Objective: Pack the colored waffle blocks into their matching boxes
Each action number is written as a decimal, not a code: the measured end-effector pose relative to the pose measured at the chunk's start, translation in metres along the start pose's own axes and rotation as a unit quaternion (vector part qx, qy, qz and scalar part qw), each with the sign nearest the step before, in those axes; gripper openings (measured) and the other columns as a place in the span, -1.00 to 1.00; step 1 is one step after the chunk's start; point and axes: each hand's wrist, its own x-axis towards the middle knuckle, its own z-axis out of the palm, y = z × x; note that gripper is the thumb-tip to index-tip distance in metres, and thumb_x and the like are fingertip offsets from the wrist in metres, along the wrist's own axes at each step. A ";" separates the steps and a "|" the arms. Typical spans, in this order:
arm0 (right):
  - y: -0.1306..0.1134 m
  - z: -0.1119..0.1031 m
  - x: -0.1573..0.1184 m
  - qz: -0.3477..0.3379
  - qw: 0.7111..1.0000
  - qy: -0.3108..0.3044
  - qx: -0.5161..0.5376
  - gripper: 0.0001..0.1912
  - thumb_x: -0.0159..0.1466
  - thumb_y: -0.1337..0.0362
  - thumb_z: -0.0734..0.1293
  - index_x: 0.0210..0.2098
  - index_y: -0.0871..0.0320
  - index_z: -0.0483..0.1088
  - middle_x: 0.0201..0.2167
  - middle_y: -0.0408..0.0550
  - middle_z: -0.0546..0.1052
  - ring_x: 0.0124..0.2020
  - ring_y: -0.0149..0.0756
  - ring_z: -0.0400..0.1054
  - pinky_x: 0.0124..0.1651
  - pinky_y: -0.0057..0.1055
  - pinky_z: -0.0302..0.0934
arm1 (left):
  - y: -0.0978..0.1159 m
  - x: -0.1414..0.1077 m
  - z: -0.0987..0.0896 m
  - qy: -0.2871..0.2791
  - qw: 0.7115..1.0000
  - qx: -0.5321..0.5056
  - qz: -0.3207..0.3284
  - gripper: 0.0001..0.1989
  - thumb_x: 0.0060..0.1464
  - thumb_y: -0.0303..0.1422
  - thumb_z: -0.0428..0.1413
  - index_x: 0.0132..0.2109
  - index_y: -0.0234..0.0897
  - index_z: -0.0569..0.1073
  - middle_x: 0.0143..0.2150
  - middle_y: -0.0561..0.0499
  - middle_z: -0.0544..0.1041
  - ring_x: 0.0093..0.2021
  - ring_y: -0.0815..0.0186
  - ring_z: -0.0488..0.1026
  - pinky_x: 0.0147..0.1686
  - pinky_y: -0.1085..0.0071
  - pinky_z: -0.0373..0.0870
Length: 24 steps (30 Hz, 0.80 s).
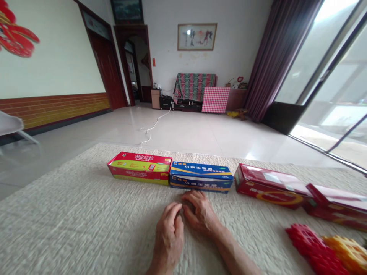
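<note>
My left hand (pixel 169 233) and my right hand (pixel 200 212) rest side by side on a cream quilted cloth (pixel 71 217), fingers curled and touching each other. Neither hand visibly holds anything. Just beyond the fingertips lies a blue battery box (pixel 200 176), closest to my right hand. A red and yellow box (pixel 140 168) lies end to end with it on the left. To the right lie a red box (pixel 268 186) and a second red box (pixel 338 206).
Red (pixel 312 248) and yellow (pixel 348 252) plastic mesh baskets sit at the lower right corner. Beyond the cloth's far edge is tiled floor with a white cable (pixel 151 128). A covered sofa (pixel 195 88) stands at the far wall, glass doors on the right.
</note>
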 end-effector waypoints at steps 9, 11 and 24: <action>-0.002 -0.002 -0.005 -0.014 1.000 -0.008 -0.005 -0.80 0.19 0.45 0.26 -0.20 0.13 0.39 -0.22 -0.03 0.50 -0.14 -0.24 0.35 -0.02 -0.27 0.18 | -0.003 0.000 0.001 -0.004 1.000 0.002 0.020 -0.66 0.12 -0.49 -0.11 -0.07 -0.35 0.50 -0.09 -0.16 0.57 -0.07 0.19 0.53 -0.05 0.25 0.50; -0.002 -0.003 -0.007 -0.017 1.000 -0.008 -0.006 -0.78 0.18 0.46 0.26 -0.19 0.13 0.39 -0.20 -0.02 0.51 -0.12 -0.23 0.35 0.00 -0.26 0.18 | -0.002 0.001 0.000 -0.008 1.000 0.003 0.017 -0.65 0.12 -0.49 -0.11 -0.06 -0.35 0.50 -0.08 -0.16 0.57 -0.06 0.19 0.53 -0.04 0.25 0.49; -0.015 -0.025 -0.033 -0.001 0.999 -0.021 -0.041 -0.77 0.16 0.48 0.25 -0.21 0.14 0.41 -0.24 -0.04 0.54 -0.16 -0.28 0.40 -0.02 -0.30 0.24 | -0.002 0.003 -0.004 -0.029 0.999 0.008 0.020 -0.67 0.08 -0.43 -0.09 -0.11 -0.30 0.50 -0.10 -0.12 0.57 -0.06 0.19 0.52 0.00 0.25 0.45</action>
